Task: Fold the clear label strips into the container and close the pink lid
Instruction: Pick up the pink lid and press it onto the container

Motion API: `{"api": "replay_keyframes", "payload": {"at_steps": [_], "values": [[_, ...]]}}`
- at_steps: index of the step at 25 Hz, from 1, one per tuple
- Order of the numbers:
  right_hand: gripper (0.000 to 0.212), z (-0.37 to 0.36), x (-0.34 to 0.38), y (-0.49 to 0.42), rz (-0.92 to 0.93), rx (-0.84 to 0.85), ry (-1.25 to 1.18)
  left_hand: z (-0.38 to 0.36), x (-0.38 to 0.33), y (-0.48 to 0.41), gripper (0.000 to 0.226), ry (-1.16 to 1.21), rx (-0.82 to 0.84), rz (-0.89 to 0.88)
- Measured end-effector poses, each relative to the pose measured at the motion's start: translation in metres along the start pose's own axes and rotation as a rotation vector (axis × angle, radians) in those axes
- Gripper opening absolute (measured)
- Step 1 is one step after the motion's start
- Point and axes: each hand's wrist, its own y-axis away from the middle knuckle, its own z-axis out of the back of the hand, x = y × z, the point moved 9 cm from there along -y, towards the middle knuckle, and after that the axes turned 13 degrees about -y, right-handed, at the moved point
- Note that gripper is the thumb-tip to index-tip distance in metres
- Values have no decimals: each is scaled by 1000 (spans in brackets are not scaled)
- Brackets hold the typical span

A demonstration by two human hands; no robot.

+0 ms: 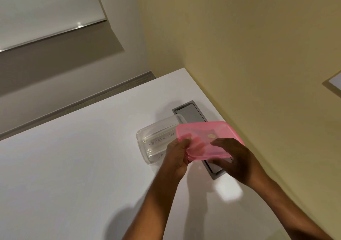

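A clear rectangular container sits on the white table. Inside it lie clear label strips with handwritten letters. A translucent pink lid is held in the air, overlapping the container's right end. My left hand grips the lid's near left edge, thumb on top and fingers showing through the plastic from beneath. My right hand holds the lid's near right side, fingers on top. The container's right part is hidden behind the lid.
A grey recessed cable tray is set into the table just right of the container, partly under the lid. A yellowish wall runs close along the table's right edge. The table's far edge lies beyond the container.
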Motion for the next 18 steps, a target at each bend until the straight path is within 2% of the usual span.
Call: {"api": "replay_keyframes", "payload": {"at_steps": [3, 5, 8, 11, 15, 18], "values": [[49, 14, -27, -10, -248, -230, -219, 12, -7, 4, 39, -37, 15, -47], [51, 20, -53, -20, -419, -380, -253, 24, -13, 3, 35, -100, -18, -71], [41, 1, -87, -36, -662, -410, -506, 45, -19, 3, 28, -161, -92, -96], [26, -16, -89, -53, -673, -395, -537, 71, -21, 0, 29, -160, -229, -130], [29, -43, -70, -75, -630, -364, -516, 117, -23, 5, 36, -318, -639, -151], [28, -63, -60, -93, -629, -336, -487, 144, -28, 8, 29, -452, -820, -145]]}}
